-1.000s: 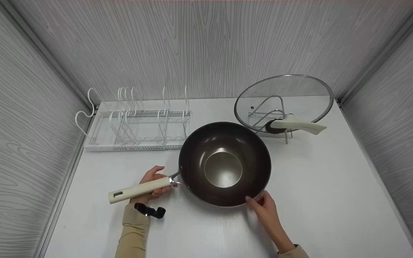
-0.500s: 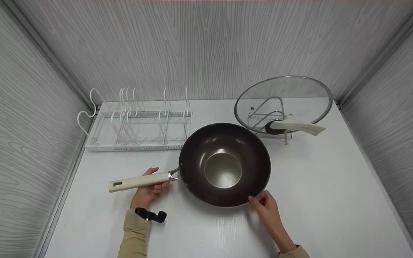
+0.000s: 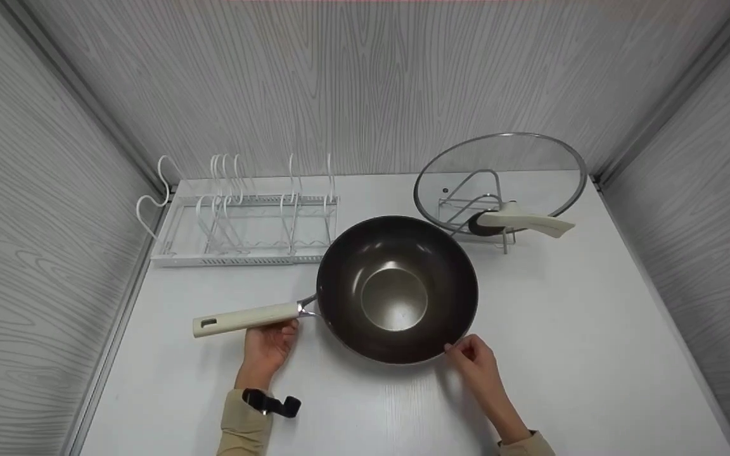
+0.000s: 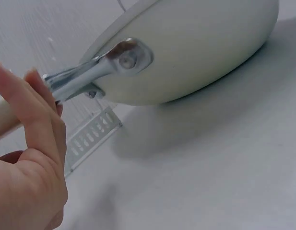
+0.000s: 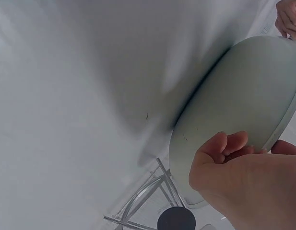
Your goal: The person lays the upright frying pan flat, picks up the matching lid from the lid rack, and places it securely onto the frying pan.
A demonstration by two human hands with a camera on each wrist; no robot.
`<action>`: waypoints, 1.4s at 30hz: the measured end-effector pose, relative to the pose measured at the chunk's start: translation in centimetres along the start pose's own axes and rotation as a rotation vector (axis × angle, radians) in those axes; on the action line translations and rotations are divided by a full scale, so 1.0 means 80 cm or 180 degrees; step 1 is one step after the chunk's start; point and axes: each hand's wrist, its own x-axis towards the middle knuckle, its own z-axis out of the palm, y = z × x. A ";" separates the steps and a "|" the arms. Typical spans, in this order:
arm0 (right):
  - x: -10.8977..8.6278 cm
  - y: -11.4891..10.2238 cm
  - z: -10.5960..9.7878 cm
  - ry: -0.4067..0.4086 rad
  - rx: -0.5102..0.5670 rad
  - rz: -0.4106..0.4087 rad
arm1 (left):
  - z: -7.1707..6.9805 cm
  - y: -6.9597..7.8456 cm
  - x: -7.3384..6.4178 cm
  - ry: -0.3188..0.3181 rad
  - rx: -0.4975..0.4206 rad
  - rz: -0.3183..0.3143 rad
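Note:
A dark-lined wok [image 3: 397,247] with a pale outer side stands on the white table in the head view. Its cream handle [image 3: 238,320] points left. My left hand [image 3: 268,351] holds this handle from below, near the metal bracket, and the handle hides part of the fingers. In the left wrist view, the fingers [image 4: 40,122] bend up around the handle beside the riveted bracket [image 4: 126,60]. At the near right rim my right hand [image 3: 476,364] pinches the wok, thumb on the inside and the other fingers against the outside wall.
Behind the wok on the left is a white wire rack [image 3: 251,261] with several upright loops. To the right, a glass lid [image 3: 530,164] with a cream knob handle [image 3: 530,221] leans in a small metal stand [image 3: 505,244]. Grey wood-grain panels [image 3: 365,88] enclose the table [image 3: 580,354].
The wok's handle has swung slightly toward the back at its left end. My left hand has shifted nearer me, its fingers now mostly under the handle. The right hand stays at the rim.

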 end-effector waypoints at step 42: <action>0.030 -0.075 -0.098 0.0644 -0.0993 -0.2632 | 0.137 -0.023 -0.086 0.0384 0.3865 0.1833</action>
